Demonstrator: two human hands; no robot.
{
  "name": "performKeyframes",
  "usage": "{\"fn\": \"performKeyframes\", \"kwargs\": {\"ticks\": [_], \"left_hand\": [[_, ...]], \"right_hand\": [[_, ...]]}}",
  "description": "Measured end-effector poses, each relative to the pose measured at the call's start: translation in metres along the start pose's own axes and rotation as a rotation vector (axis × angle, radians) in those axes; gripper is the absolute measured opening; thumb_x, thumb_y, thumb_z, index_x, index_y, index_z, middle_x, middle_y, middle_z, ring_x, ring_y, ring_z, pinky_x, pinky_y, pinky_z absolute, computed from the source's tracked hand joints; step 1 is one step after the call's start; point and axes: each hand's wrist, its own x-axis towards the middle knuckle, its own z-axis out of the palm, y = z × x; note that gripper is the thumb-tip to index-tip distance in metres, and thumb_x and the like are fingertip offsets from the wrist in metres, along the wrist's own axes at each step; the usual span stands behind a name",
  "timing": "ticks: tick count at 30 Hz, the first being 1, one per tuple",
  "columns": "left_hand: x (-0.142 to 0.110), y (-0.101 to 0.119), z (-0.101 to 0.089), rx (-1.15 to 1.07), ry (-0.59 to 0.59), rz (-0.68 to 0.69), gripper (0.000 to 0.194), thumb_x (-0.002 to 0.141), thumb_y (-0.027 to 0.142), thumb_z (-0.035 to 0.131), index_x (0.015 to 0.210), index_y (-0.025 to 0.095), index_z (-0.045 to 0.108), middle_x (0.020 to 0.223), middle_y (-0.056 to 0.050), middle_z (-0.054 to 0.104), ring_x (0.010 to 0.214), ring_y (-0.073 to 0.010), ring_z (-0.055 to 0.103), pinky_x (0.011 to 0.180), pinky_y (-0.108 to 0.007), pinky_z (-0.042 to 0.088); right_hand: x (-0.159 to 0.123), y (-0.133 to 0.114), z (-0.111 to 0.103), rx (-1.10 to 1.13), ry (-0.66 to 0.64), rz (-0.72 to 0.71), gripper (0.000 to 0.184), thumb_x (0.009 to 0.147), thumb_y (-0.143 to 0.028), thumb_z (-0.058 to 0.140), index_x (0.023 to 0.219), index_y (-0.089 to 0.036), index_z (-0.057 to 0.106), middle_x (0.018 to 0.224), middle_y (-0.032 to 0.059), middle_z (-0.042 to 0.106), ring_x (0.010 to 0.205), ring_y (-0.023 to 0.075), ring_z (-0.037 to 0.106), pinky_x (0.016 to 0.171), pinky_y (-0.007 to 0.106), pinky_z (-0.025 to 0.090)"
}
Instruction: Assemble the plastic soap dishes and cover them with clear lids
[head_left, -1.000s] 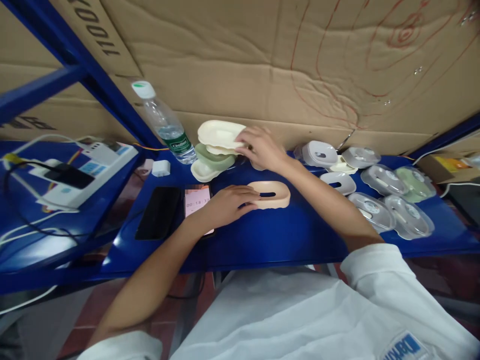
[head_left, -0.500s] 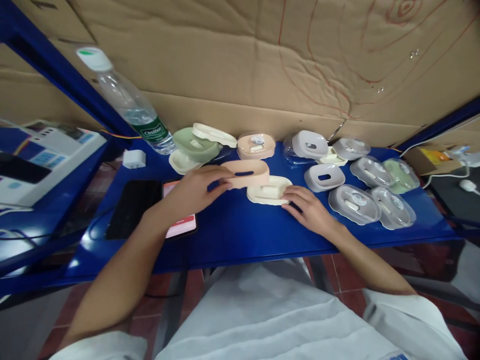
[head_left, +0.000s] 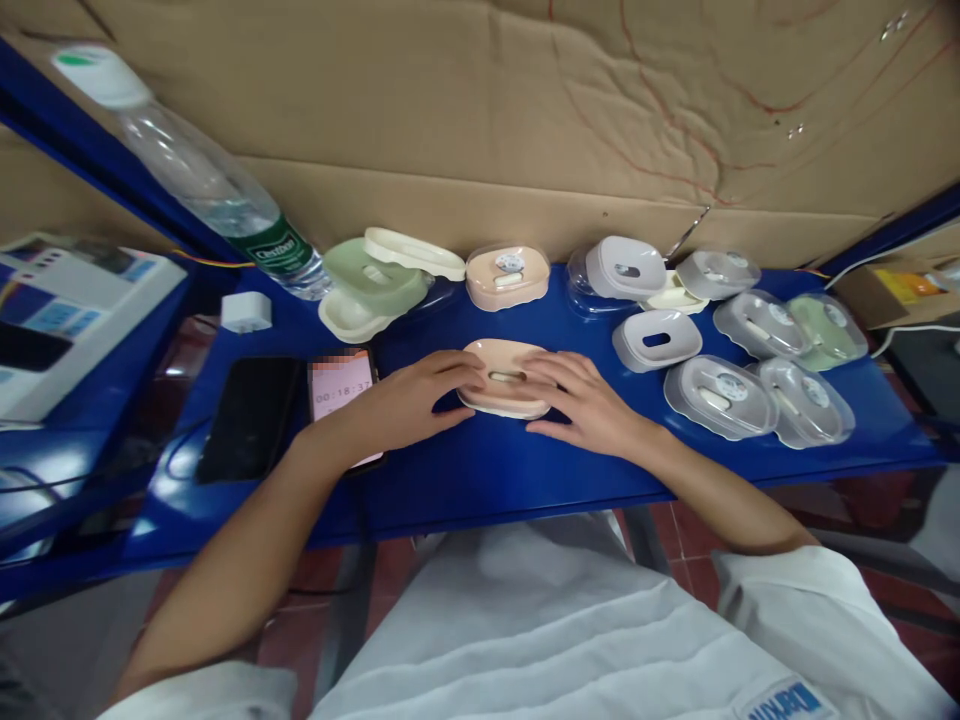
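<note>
A peach oval soap dish (head_left: 504,378) with a slot in its top sits on a cream base in the middle of the blue shelf (head_left: 487,470). My left hand (head_left: 409,400) holds its left end, fingers curled over the rim. My right hand (head_left: 585,405) presses on its right end with fingers bent over the edge. Behind it stands another peach dish under a clear lid (head_left: 508,277).
Loose green and cream dish parts (head_left: 375,290) are stacked at the back left beside a lying water bottle (head_left: 195,180). Several lidded grey and green dishes (head_left: 750,340) fill the right. A black phone (head_left: 251,415), a timer phone (head_left: 341,385) and a white charger (head_left: 245,311) lie left.
My right hand brought a cream base from the back stack to the shelf's middle. My left hand lowered the peach top onto it, and both hands now rest on the joined dish.
</note>
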Motion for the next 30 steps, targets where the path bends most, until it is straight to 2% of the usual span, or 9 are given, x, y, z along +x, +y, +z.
{"fn": "performKeyframes", "kwargs": {"ticks": [3,6,12,15,17,19,23,25,30], "left_hand": [[0.0,-0.004,0.002,0.059,-0.006,0.013,0.027,0.104,0.033,0.063,0.128,0.023,0.069,0.149,-0.013,0.066,0.142,-0.0311,0.062,0.122,-0.049,0.052],[0.002,-0.005,0.003,0.089,0.011,0.039,0.016,0.105,0.027,0.058,0.114,0.023,0.07,0.139,-0.013,0.07,0.139,-0.0301,0.064,0.12,-0.048,0.053],[0.0,-0.007,-0.002,0.038,-0.015,0.017,0.025,0.106,0.043,0.061,0.117,0.025,0.075,0.148,-0.009,0.07,0.137,-0.0294,0.067,0.121,-0.046,0.053],[0.001,-0.004,-0.009,0.082,0.067,0.002,0.031,0.109,0.043,0.053,0.116,0.025,0.078,0.14,-0.01,0.074,0.129,-0.0278,0.071,0.117,-0.045,0.055],[0.003,-0.002,-0.016,0.177,0.183,-0.068,0.033,0.11,0.039,0.05,0.122,0.024,0.077,0.139,-0.011,0.074,0.128,-0.0295,0.071,0.115,-0.048,0.055],[0.004,0.001,-0.024,0.311,0.319,-0.199,0.034,0.109,0.037,0.051,0.13,0.024,0.075,0.145,-0.013,0.07,0.135,-0.0344,0.067,0.117,-0.054,0.052],[0.002,0.0,-0.035,0.497,0.521,-0.453,0.037,0.108,0.038,0.055,0.138,0.023,0.07,0.152,-0.015,0.065,0.142,-0.0411,0.06,0.117,-0.059,0.046],[0.0,-0.003,-0.037,0.527,0.554,-0.528,0.039,0.107,0.037,0.056,0.14,0.02,0.069,0.149,-0.016,0.066,0.139,-0.0416,0.061,0.114,-0.059,0.048],[-0.002,-0.014,-0.034,0.535,0.536,-0.619,0.044,0.102,0.037,0.062,0.142,0.019,0.066,0.151,-0.019,0.065,0.138,-0.0458,0.061,0.111,-0.063,0.05]], "right_hand": [[0.003,-0.006,0.009,0.016,-0.023,-0.001,0.042,0.113,-0.037,0.057,0.152,-0.023,0.066,0.155,0.0129,0.068,0.148,0.0289,0.06,0.124,0.052,0.043],[0.006,-0.011,0.011,-0.009,-0.062,0.019,0.043,0.113,-0.029,0.054,0.154,-0.026,0.065,0.158,0.0123,0.067,0.15,0.0291,0.058,0.125,0.054,0.041],[0.007,-0.008,0.009,-0.01,-0.073,-0.005,0.042,0.115,-0.032,0.05,0.153,-0.027,0.067,0.161,0.0131,0.064,0.154,0.029,0.055,0.126,0.055,0.04],[0.005,-0.002,0.005,-0.048,-0.054,0.044,0.045,0.114,-0.026,0.047,0.154,-0.031,0.065,0.168,0.0111,0.057,0.159,0.0295,0.048,0.128,0.058,0.037],[0.004,0.002,0.003,-0.088,-0.015,0.124,0.049,0.113,-0.024,0.045,0.159,-0.033,0.06,0.173,0.011,0.05,0.162,0.0307,0.043,0.128,0.061,0.036],[0.003,0.006,0.0,-0.122,0.033,0.19,0.051,0.113,-0.028,0.044,0.163,-0.032,0.055,0.175,0.0125,0.047,0.162,0.0323,0.043,0.127,0.062,0.036],[0.0,0.015,-0.007,-0.173,0.133,0.278,0.048,0.114,-0.035,0.044,0.159,-0.028,0.058,0.172,0.0144,0.048,0.158,0.0356,0.045,0.126,0.061,0.036],[-0.001,0.023,-0.011,-0.196,0.189,0.336,0.047,0.113,-0.034,0.044,0.156,-0.028,0.06,0.171,0.0146,0.05,0.157,0.0368,0.045,0.125,0.062,0.037],[-0.006,0.04,-0.009,-0.244,0.31,0.464,0.05,0.111,-0.025,0.037,0.156,-0.024,0.059,0.166,0.0186,0.053,0.152,0.0377,0.049,0.121,0.064,0.041]]}}
